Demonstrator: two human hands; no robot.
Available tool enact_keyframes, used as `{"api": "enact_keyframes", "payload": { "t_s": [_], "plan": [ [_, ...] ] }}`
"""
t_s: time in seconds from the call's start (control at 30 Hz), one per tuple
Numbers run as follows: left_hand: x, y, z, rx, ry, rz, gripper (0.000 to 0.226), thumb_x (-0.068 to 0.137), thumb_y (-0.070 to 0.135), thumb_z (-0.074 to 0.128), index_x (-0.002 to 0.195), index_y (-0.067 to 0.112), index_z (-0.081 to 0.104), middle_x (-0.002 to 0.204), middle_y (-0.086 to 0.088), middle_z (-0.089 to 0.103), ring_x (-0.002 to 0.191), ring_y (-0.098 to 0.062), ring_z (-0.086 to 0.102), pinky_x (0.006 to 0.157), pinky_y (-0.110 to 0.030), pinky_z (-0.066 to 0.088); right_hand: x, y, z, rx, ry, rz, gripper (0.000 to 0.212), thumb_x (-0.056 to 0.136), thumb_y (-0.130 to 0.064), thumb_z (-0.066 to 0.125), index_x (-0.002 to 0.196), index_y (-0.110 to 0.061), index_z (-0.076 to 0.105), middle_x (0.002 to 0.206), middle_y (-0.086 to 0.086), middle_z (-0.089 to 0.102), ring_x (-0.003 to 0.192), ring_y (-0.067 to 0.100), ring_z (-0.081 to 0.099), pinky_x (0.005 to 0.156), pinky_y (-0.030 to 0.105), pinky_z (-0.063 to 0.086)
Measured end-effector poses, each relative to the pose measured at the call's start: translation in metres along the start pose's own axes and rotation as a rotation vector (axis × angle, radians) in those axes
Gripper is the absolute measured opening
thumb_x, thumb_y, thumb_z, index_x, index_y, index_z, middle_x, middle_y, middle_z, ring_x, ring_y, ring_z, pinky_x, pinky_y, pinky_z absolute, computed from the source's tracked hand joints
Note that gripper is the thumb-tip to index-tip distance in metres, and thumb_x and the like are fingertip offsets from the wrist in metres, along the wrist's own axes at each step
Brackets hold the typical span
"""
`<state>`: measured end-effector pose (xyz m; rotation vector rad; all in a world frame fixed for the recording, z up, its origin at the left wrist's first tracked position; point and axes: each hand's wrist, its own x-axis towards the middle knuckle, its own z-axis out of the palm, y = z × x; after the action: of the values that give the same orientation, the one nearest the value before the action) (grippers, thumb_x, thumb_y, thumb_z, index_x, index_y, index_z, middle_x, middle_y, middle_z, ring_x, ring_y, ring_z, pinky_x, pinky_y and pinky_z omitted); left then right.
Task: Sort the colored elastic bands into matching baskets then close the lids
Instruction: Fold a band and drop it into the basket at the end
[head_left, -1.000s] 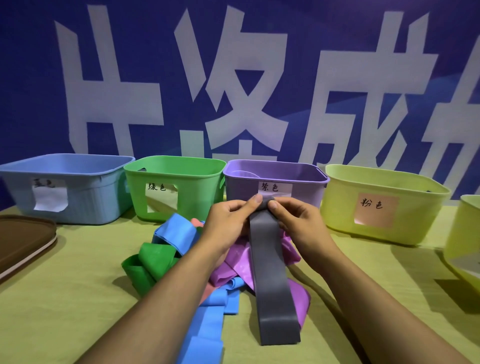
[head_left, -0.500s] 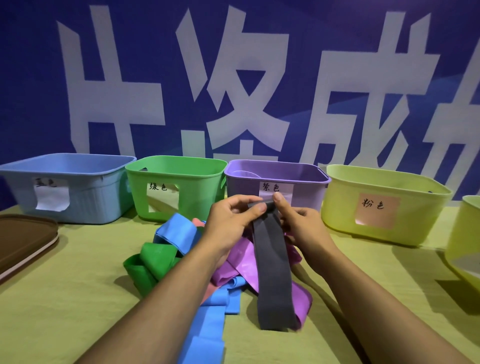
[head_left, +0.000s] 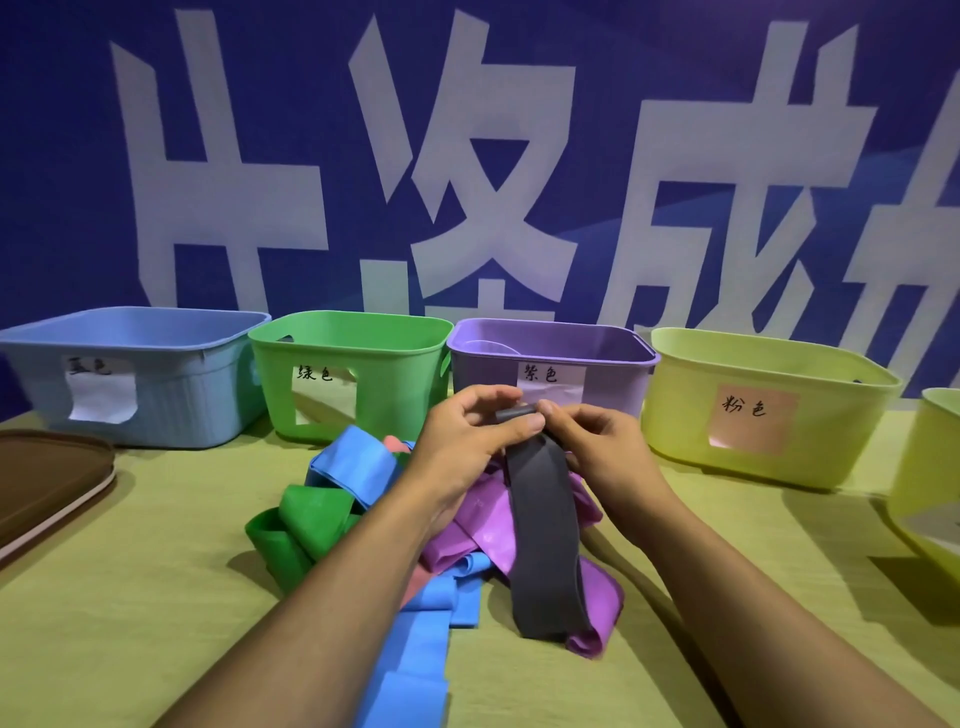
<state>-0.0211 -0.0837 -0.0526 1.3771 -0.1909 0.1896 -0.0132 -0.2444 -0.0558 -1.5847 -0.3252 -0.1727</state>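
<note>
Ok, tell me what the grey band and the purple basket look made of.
Grey band: probably rubber or latex with a matte finish; it rolls at the top where the left hand and right hand pinch it, and hangs limp below. Purple basket: likely moulded plastic, smooth with a slight sheen, its rim rigid and rounded.

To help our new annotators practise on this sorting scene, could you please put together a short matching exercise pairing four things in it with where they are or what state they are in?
Things:
1. grey band
2. green band
3. brown lid
4. purple basket

Places or states:
A. flat on the table at the far left edge
B. directly behind the hands, lid off
C. top end pinched by left hand and right hand
D. on the left side of the pile, touched by neither hand

Pairs: 1-C, 2-D, 3-A, 4-B
</note>
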Motion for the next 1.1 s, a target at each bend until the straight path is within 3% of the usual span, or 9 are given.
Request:
{"api": "enact_keyframes", "payload": {
  "t_s": [0.1, 0.23, 0.43, 0.53, 0.67, 0.77, 0.83, 0.9, 1.1],
  "plan": [
    [0.002, -0.002, 0.000, -0.029, 0.006, -0.057, 0.032, 0.087, 0.034, 0.079, 0.106, 0.008, 0.074, 0.103, -0.018, 0.077, 0.090, -0.026, 0.071, 0.079, -0.035, 0.052, 0.002, 0.003, -0.001, -0.011, -0.012, -0.056, 0.023, 0.097, -0.029, 0.067, 0.100, -0.010, 0.080, 0.095, 0.007, 0.079, 0.091, 0.018, 0.073, 0.084, 0.036, 0.058],
    [0.003, -0.004, 0.000, 0.008, 0.016, -0.094, 0.079, 0.072, 0.070, 0.079, 0.103, -0.003, 0.074, 0.096, -0.031, 0.073, 0.081, -0.026, 0.061, 0.074, -0.037, 0.047, 0.003, 0.002, -0.002, -0.032, -0.021, -0.111, 0.019, 0.098, -0.023, 0.066, 0.107, -0.011, 0.078, 0.101, 0.002, 0.079, 0.098, 0.017, 0.074, 0.085, 0.029, 0.058],
    [0.002, -0.006, 0.001, 0.041, 0.050, -0.089, 0.043, 0.094, 0.040, 0.070, 0.095, -0.002, 0.078, 0.059, 0.000, 0.066, 0.048, -0.007, 0.056, 0.046, -0.016, 0.042, 0.006, 0.005, -0.003, -0.057, -0.019, -0.155, 0.019, 0.098, -0.017, 0.067, 0.113, -0.010, 0.076, 0.106, 0.002, 0.079, 0.102, 0.015, 0.073, 0.090, 0.028, 0.056],
    [0.002, -0.006, 0.000, 0.016, 0.022, -0.073, 0.034, 0.091, 0.037, 0.074, 0.096, 0.004, 0.080, 0.077, -0.009, 0.076, 0.062, -0.013, 0.066, 0.060, -0.022, 0.052, 0.003, 0.003, -0.002, -0.024, -0.031, -0.153, 0.020, 0.098, -0.013, 0.067, 0.116, -0.009, 0.075, 0.108, 0.001, 0.079, 0.103, 0.014, 0.073, 0.089, 0.026, 0.057],
    [0.002, -0.006, -0.002, -0.002, -0.026, -0.066, 0.034, 0.083, 0.039, 0.078, 0.100, 0.010, 0.081, 0.102, -0.022, 0.077, 0.100, -0.037, 0.073, 0.096, -0.048, 0.055, 0.000, 0.000, -0.003, 0.039, -0.033, -0.073, 0.025, 0.097, -0.027, 0.066, 0.118, -0.015, 0.074, 0.111, 0.001, 0.077, 0.111, 0.016, 0.071, 0.093, 0.031, 0.058],
    [-0.001, -0.004, -0.001, -0.008, -0.050, -0.074, 0.024, 0.094, 0.025, 0.071, 0.105, 0.005, 0.078, 0.092, -0.017, 0.078, 0.082, -0.026, 0.074, 0.076, -0.031, 0.059, -0.001, -0.001, -0.001, 0.050, -0.014, 0.042, 0.050, 0.092, -0.057, 0.063, 0.111, -0.012, 0.076, 0.106, 0.017, 0.075, 0.101, 0.024, 0.071, 0.089, 0.041, 0.058],
    [-0.002, -0.003, 0.000, -0.029, -0.081, -0.079, 0.022, 0.095, 0.019, 0.070, 0.108, 0.003, 0.076, 0.100, -0.019, 0.078, 0.090, -0.028, 0.073, 0.082, -0.036, 0.059, -0.002, -0.005, 0.000, 0.076, 0.031, 0.106, 0.065, 0.090, -0.061, 0.062, 0.103, 0.002, 0.073, 0.086, 0.017, 0.071, 0.077, 0.024, 0.064, 0.069, 0.030, 0.057],
    [-0.003, -0.002, 0.001, -0.041, -0.093, -0.080, 0.019, 0.094, 0.016, 0.071, 0.108, 0.003, 0.075, 0.105, -0.020, 0.077, 0.096, -0.031, 0.072, 0.091, -0.041, 0.057, -0.002, -0.006, -0.001, 0.079, 0.060, 0.129, 0.059, 0.091, -0.058, 0.063, 0.093, 0.000, 0.071, 0.074, 0.010, 0.060, 0.064, 0.016, 0.054, 0.055, 0.021, 0.048],
    [-0.001, -0.006, -0.001, -0.018, -0.067, -0.071, 0.016, 0.091, 0.009, 0.074, 0.107, 0.007, 0.074, 0.105, -0.018, 0.077, 0.098, -0.031, 0.073, 0.097, -0.047, 0.055, 0.000, -0.003, -0.001, 0.050, 0.065, 0.123, 0.055, 0.090, -0.055, 0.067, 0.089, 0.000, 0.070, 0.065, 0.005, 0.054, 0.055, 0.012, 0.047, 0.049, 0.019, 0.041]
  ]
}}
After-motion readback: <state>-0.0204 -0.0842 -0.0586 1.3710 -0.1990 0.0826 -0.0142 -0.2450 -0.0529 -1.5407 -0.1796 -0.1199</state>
